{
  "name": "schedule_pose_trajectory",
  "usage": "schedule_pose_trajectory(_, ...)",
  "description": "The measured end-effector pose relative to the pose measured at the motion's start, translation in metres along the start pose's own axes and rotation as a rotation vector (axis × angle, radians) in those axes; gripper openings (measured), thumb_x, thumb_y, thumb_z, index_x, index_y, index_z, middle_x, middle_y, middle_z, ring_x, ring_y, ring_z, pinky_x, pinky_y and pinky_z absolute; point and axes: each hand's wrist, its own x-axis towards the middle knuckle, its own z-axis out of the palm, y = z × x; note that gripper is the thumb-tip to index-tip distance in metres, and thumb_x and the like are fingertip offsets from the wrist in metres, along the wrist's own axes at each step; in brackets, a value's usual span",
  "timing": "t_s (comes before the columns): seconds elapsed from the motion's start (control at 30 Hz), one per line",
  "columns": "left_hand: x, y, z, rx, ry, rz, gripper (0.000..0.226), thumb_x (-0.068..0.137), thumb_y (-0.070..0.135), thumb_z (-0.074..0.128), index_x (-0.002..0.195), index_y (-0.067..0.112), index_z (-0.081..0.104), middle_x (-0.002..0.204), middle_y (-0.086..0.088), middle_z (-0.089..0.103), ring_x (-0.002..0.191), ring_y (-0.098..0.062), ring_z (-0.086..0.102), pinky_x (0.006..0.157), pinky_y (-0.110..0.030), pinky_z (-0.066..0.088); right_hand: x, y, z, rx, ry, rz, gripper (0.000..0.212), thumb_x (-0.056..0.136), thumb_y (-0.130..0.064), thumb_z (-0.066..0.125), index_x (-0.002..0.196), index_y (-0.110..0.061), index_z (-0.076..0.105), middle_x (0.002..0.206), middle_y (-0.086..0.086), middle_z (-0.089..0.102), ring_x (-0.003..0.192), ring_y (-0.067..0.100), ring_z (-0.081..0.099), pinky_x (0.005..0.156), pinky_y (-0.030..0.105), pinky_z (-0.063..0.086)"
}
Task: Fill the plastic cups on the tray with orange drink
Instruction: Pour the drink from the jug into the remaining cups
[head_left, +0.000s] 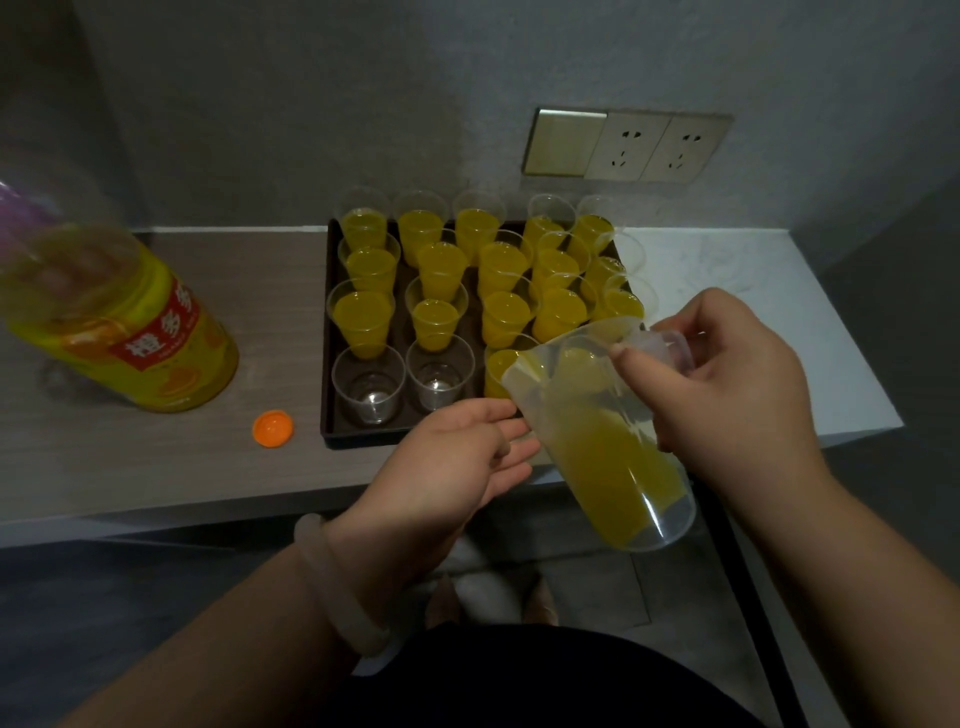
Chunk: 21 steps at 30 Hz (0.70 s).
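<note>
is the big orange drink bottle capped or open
Open. The bottle stands left of the tray, and its orange cap lies loose on the counter beside it.

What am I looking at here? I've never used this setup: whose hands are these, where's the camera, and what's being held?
There is no machine: one camera on a person's head looks down at their bare hands. The right hand holds a clear jug by its handle, tipped toward the tray. The left hand is open beside the jug, holding nothing. Most cups on the tray are filled; two empty cups remain in the near row. On the counter stand a drink bottle and its orange cap.
</note>
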Motion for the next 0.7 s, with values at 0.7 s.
schedule_pose_trajectory(0.7,-0.018,-0.006,-0.018,-0.137,0.147,0.068,0.054,0.089,-0.016,0.025,0.138,0.000,0.042,0.130,-0.018,0.058,0.118,-0.025,0.057,0.096,-0.033,0.047,0.007,-0.013,0.021,0.064,-0.111,-0.143,0.026,0.078,-0.040,0.071,0.078,-0.024,0.050,0.061,-0.004,0.056,0.052,0.012,0.057,0.050,0.038,0.054)
